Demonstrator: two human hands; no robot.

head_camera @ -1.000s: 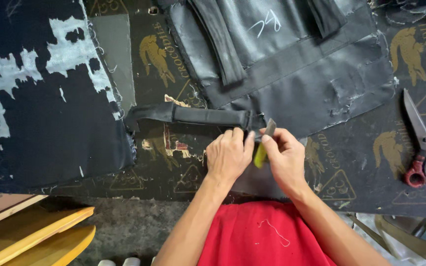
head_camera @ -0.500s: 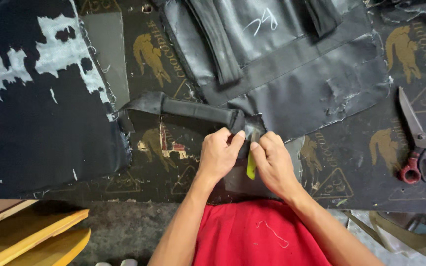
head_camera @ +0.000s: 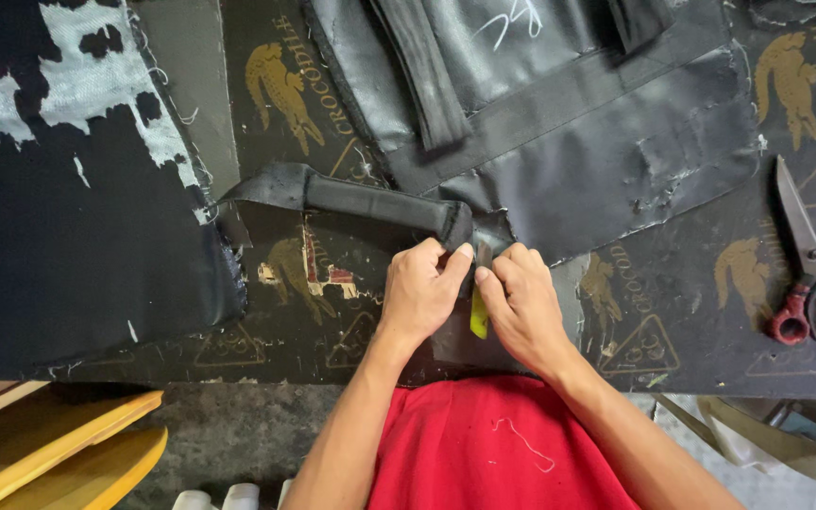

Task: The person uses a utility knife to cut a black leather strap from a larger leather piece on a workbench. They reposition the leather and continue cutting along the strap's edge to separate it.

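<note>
hands hide most of the yellow-green tool (head_camera: 479,321)

Worktable (head_camera: 672,331), black sheets (head_camera: 559,123), scissors (head_camera: 805,264)

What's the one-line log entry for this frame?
left hand: pinching end of black padded strap | right hand: on same end, yellow-green tool beside it | scissors: on table, right, untouched

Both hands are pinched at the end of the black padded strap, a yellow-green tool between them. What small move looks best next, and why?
Probably press the strap end flat with the left hand, since it sits bunched at the black panel's edge, while the right hand steadies the yellow-green tool.
</note>
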